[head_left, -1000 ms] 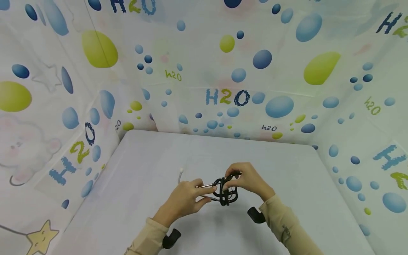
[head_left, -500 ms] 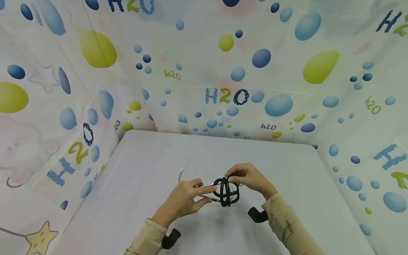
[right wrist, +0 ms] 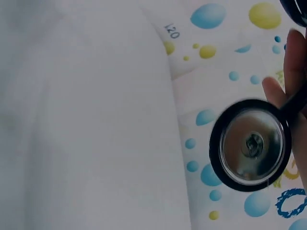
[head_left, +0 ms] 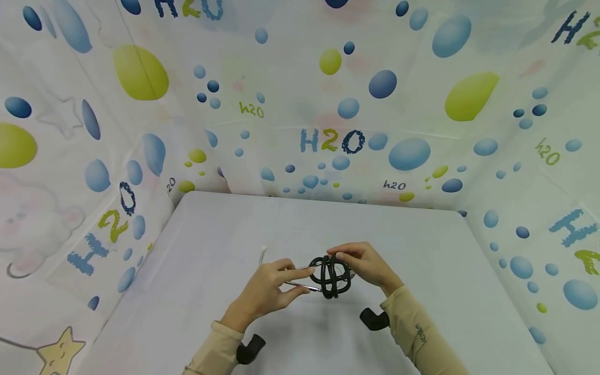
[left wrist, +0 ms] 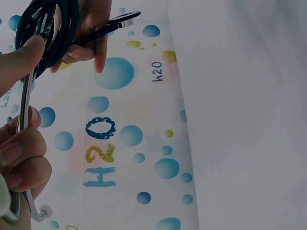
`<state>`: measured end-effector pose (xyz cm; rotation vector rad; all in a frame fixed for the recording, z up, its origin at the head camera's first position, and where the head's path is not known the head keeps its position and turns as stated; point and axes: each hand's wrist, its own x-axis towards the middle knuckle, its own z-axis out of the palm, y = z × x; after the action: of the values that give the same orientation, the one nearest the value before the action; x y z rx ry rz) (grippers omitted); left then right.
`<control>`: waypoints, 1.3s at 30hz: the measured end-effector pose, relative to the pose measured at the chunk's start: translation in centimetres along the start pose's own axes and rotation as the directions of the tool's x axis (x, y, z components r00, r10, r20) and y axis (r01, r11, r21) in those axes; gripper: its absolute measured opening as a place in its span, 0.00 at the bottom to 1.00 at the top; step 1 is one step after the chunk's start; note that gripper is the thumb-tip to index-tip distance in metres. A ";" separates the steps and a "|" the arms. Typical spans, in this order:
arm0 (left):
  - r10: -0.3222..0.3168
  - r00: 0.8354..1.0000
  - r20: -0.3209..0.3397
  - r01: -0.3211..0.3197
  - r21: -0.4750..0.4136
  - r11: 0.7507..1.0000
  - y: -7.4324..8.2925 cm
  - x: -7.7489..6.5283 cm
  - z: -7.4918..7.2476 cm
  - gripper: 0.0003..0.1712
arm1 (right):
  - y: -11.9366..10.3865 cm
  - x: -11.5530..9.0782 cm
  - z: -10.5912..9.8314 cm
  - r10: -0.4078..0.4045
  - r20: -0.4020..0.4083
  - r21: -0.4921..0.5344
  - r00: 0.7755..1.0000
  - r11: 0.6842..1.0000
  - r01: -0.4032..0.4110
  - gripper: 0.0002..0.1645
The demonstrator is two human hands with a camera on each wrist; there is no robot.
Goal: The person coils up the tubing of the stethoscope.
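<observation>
A stethoscope with its black tubing (head_left: 324,281) wound into a bundle is held up above the white table. My left hand (head_left: 260,291) grips its metal ear tubes (left wrist: 25,103) between thumb and fingers; a white eartip (head_left: 264,248) sticks up behind that hand. On the bundle's upper right side, my right hand (head_left: 367,264) pinches the tubing with thumb and fingertips. The round chest piece (right wrist: 250,145) hangs beside the right hand, its shiny diaphragm facing the right wrist camera. In the left wrist view, the chest piece (left wrist: 124,19) points away from the coil, seen nearly edge-on.
The white table (head_left: 225,219) lies under both hands. Behind and beside it rise curtains (head_left: 281,104) printed with blue and green dots and lettering. A black wrist-worn piece (head_left: 374,319) sits by the right sleeve, another (head_left: 250,349) by the left.
My right fingers have shifted slightly along the top of the bundle, and more of the coil shows. Both hands and the stethoscope have moved a little up and left. The left grip stays the same.
</observation>
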<state>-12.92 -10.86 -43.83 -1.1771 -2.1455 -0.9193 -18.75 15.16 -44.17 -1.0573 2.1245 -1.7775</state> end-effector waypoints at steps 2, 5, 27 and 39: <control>-0.008 1.000 -0.021 0.008 0.005 1.000 -0.1 0.0 -0.2 0.22 | -0.1 0.2 0.3 -0.006 -0.034 -0.037 0.999 0.999 0.005 0.14; -0.025 0.999 -0.044 0.025 0.016 1.000 -0.4 0.0 -0.4 0.22 | -0.4 0.5 0.9 -0.008 -0.096 -0.099 0.995 0.995 -0.002 0.13; -0.068 0.964 -0.256 0.096 0.101 0.990 -1.4 1.3 -1.0 0.25 | -3.4 -0.2 3.6 0.173 -0.207 -0.164 0.963 0.964 -0.209 0.06; -0.107 0.970 -0.218 0.126 0.075 0.989 -1.0 1.6 -0.7 0.25 | -4.6 -1.0 5.3 0.075 -0.324 -0.107 0.943 0.987 -0.116 0.13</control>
<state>-14.54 -10.98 -42.53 -0.8749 -2.0752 -0.9455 -13.26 11.39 -41.68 -0.7131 2.4561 -1.8982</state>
